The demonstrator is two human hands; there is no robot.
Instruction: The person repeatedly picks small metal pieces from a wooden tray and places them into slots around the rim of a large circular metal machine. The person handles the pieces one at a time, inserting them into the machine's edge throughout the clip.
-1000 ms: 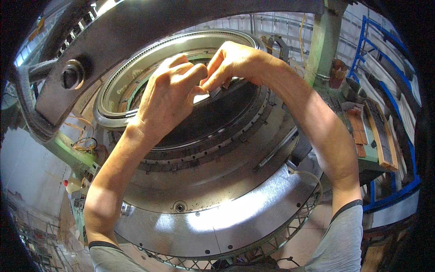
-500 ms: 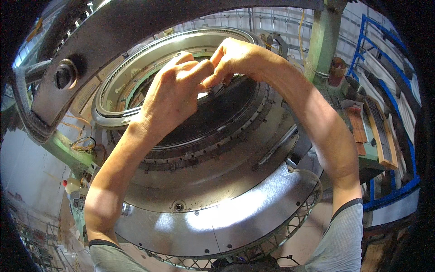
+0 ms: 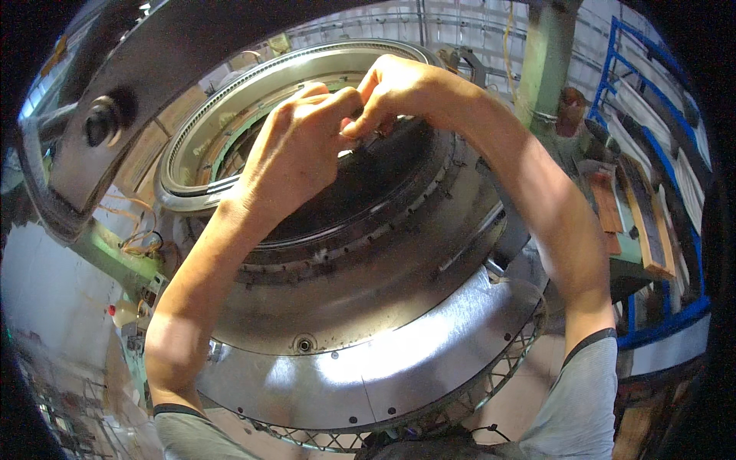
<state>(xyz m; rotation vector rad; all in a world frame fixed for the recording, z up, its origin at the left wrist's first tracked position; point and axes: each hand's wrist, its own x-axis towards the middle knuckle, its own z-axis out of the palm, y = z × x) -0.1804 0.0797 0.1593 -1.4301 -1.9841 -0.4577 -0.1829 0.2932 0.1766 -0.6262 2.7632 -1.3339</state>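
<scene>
Both hands meet above a large round metal machine (image 3: 322, 307), with fingertips close together. My left hand (image 3: 299, 146) is closed, its back toward me and its fingers curled away. From the right comes my right hand (image 3: 395, 96), bent at the wrist, thumb and fingers pinched together beside the left fingers. Whatever lies between the fingertips is too hidden to name. Behind the hands, a pale metal ring (image 3: 180, 157) with a toothed upper rim tops the machine. Below them is the dark inner part (image 3: 368, 195) of the machine.
A thick dark metal arm (image 3: 176, 57) arches over the upper left. Green posts (image 3: 546, 69) stand behind. At the right are a blue rack (image 3: 663, 333) and a green bench with wooden strips (image 3: 644, 222). Cables (image 3: 142, 238) hang at the left. A lattice edge rings the machine's front.
The hands have stayed together, with the right hand slightly higher in the picture. The view has shifted a little, moving the overhead arm upward and left in it.
</scene>
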